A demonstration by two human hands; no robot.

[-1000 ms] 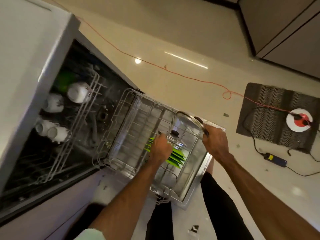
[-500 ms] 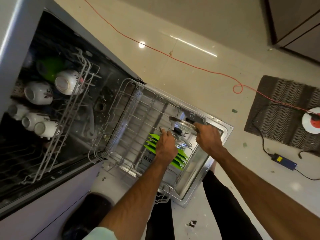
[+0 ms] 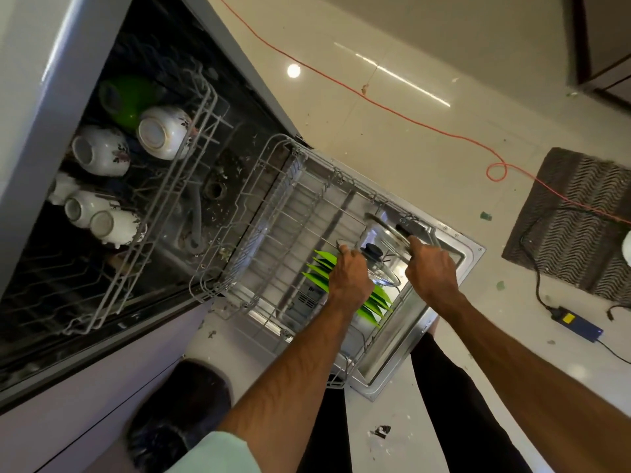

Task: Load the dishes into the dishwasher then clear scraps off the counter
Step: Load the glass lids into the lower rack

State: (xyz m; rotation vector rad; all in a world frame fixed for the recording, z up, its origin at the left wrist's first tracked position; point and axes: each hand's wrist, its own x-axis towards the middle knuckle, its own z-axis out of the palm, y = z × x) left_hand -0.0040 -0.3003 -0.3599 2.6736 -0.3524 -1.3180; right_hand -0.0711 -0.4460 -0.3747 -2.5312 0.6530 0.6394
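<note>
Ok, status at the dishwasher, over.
Both busy: left hand grips knobbed glass lid, right hand grips second lid. Lids held over lower rack. Directly below, green plates crowd the spot.

Looks down on the pulled-out lower rack (image 3: 273, 233) of the open dishwasher (image 3: 418, 326). Grips with the left hand (image 3: 350, 274) the near rim of a glass lid (image 3: 377, 259) with a black knob. Clasps with the right hand (image 3: 432, 268) what looks like a second lid (image 3: 384, 227) just behind. Finds green plates (image 3: 321, 268) upright in the tines beneath, and white cups (image 3: 164, 131) in the upper rack (image 3: 191, 172).
</note>
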